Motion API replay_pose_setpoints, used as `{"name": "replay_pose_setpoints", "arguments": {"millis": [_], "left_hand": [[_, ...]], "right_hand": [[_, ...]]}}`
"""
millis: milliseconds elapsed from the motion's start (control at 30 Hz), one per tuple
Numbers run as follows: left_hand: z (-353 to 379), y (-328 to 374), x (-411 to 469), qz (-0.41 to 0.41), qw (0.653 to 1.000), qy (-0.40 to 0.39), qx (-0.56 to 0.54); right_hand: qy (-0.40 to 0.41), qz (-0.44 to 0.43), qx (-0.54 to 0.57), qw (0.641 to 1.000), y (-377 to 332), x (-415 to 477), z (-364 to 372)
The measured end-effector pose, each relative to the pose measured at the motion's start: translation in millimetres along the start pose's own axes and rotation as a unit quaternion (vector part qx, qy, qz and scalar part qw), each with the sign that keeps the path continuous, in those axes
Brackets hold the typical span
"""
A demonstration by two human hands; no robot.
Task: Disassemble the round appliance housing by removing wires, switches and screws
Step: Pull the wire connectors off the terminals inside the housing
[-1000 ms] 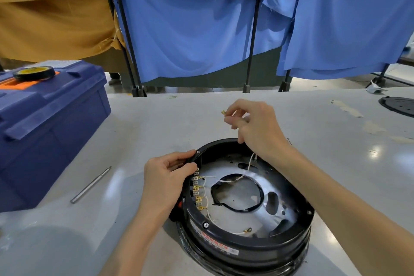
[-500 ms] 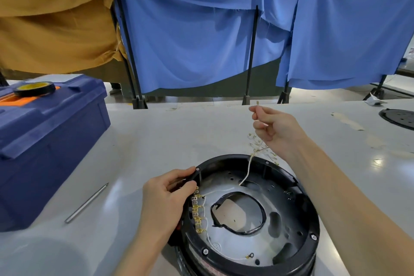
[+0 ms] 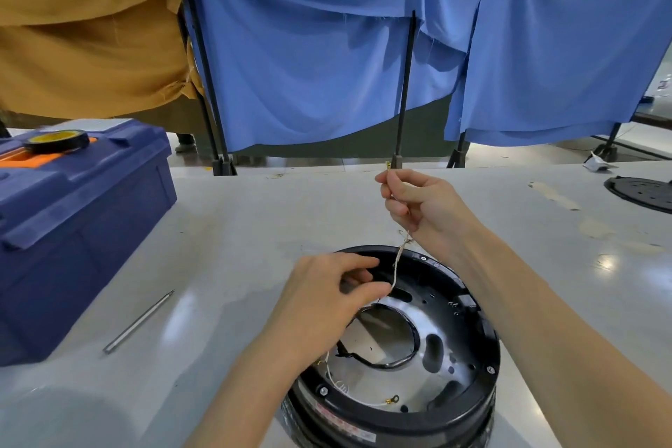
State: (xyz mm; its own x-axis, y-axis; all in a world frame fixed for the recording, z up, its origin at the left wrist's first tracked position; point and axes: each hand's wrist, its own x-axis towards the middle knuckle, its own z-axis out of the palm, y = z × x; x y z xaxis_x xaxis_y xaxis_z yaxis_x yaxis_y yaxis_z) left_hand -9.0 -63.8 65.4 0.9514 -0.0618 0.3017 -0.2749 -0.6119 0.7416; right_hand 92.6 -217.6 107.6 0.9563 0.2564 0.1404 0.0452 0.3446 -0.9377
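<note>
The round black housing (image 3: 469,396) lies open side up on the grey table, a shiny metal plate and a black ring inside it. My right hand (image 3: 422,207) is raised above its far rim, pinching a thin white wire (image 3: 398,258) whose brass terminal sticks out above my fingers. The wire runs down taut into the housing. My left hand (image 3: 327,298) reaches over the left rim and pinches the same wire lower down, hiding the terminal strip below it. Another white wire with a ring terminal (image 3: 392,400) lies at the housing's near side.
A dark blue toolbox (image 3: 72,229) with a tape roll (image 3: 58,140) on its lid stands at the left. A thin metal rod (image 3: 140,320) lies on the table between toolbox and housing. A black round plate (image 3: 643,193) sits far right. Blue and ochre cloth screens hang behind.
My right hand has lifted higher and away, drawing the white wire up out of the housing. My left hand moved from gripping the left rim to pinching the wire inside.
</note>
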Motion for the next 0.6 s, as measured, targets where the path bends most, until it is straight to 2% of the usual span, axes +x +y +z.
{"name": "replay_pose_setpoints", "arguments": {"millis": [67,167,433,500,600], "left_hand": [[7.9,5.6,7.1,-0.002,0.999,-0.041,0.026],[17.1,10.4,16.4,-0.008,0.997,-0.062,0.043],[28.4,9.3,20.4,0.003,0.999,-0.042,0.006],[29.3,9.5,20.4,0.006,0.999,-0.048,0.005],[28.9,11.0,19.0,0.011,0.997,-0.067,0.031]], "right_hand": [[-0.005,0.004,-0.004,1.0,1.0,-1.1,3.1],[-0.017,0.007,-0.018,1.0,2.4,-2.0,5.1],[-0.119,0.036,-0.063,0.99,-0.8,-2.9,-6.7],[-0.121,0.026,-0.084,0.989,-1.6,-1.2,-8.6],[-0.082,-0.022,-0.042,0.995,-4.7,4.2,-12.1]]}}
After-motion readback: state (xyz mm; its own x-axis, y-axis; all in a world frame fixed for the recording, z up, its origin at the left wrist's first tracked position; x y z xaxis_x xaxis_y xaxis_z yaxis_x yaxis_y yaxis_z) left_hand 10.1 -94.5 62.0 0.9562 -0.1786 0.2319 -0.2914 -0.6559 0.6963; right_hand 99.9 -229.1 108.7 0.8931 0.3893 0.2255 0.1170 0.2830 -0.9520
